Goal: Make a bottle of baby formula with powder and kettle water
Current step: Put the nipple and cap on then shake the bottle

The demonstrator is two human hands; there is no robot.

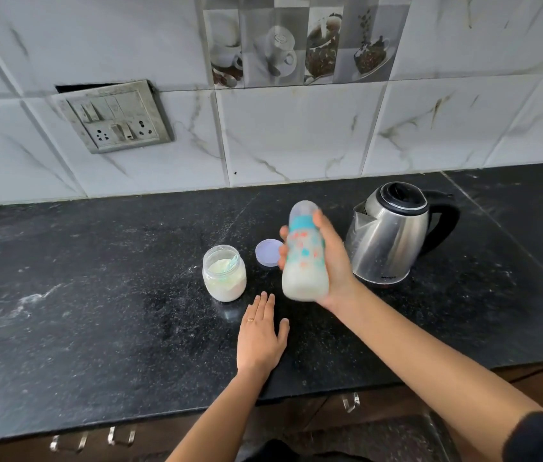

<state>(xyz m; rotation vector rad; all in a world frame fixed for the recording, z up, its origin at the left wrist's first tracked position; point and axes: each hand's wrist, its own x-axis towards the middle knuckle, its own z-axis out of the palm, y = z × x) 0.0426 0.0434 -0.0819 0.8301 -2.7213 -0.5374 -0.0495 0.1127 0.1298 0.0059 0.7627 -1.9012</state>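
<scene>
- Bottle [303, 258] is up off the counter [96, 295], capped and tilted a touch, with milky liquid in its lower part. The right hand [333, 261] is wrapped round its body, thumb up by the teal collar.
- Left hand [260, 338] lies flat on the counter, fingers straight, holding nothing, just in front of the powder jar [224, 273].
- This reads as the mixing step: powder and water look to be in, and the smeared outline suggests a shake.
- Next move, I'd say: check for lumps, then set the bottle down upright. The jar stands open with its scoop [230, 263] inside and its lid [267, 252] lying between jar and bottle, so that wants closing.
- Kettle [392, 233] sits just right of the bottle, handle turned away to the right.
- Hard to make out: blur hides the print and any level marks, the teat under the cap can't be seen, and there's no telling whether the powder has dissolved.
</scene>
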